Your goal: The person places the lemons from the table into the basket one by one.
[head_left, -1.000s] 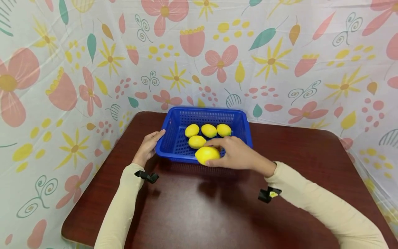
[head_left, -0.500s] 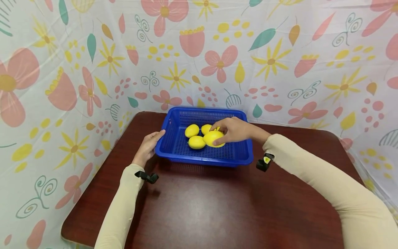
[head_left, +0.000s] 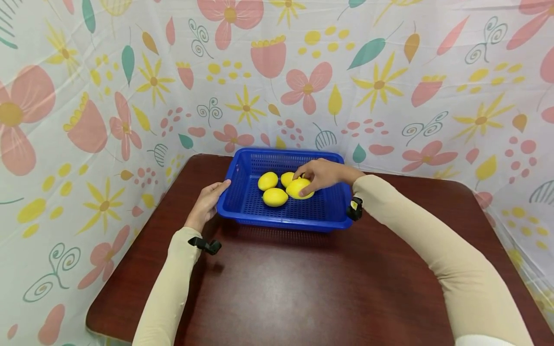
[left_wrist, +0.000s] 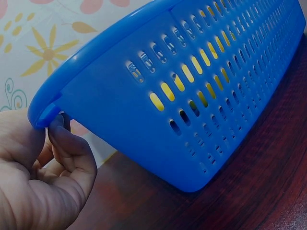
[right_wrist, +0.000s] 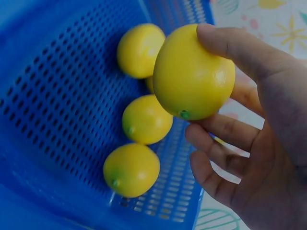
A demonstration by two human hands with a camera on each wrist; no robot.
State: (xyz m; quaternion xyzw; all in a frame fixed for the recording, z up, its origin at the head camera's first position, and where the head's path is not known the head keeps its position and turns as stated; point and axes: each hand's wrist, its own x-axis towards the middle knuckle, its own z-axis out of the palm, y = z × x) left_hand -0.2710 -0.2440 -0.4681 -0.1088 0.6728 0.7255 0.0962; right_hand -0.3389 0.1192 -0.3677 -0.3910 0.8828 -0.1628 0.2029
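Observation:
A blue perforated plastic basket (head_left: 285, 222) stands on the table, and my left hand (head_left: 205, 204) grips its left rim. In the left wrist view the left fingers (left_wrist: 72, 153) curl under that rim. My right hand (head_left: 323, 174) pinches a yellow lemon (head_left: 298, 188) between thumb and fingers, over the inside of the basket. Seen from the right wrist, the held lemon (right_wrist: 194, 72) has a green stem end and is apart from the basket floor. Several more lemons lie in the basket, among them a front lemon (head_left: 274, 197) and a left lemon (head_left: 268, 180). The held lemon partly hides others.
The dark red-brown table (head_left: 277, 283) extends in front of and to the right of the basket. A flower-patterned cloth (head_left: 381, 110) hangs behind the table and along its left side, close to the basket's back.
My right hand has carried the held lemon from the basket's front rim back over its inside. The left hand stays on the rim, and the basket has not visibly moved.

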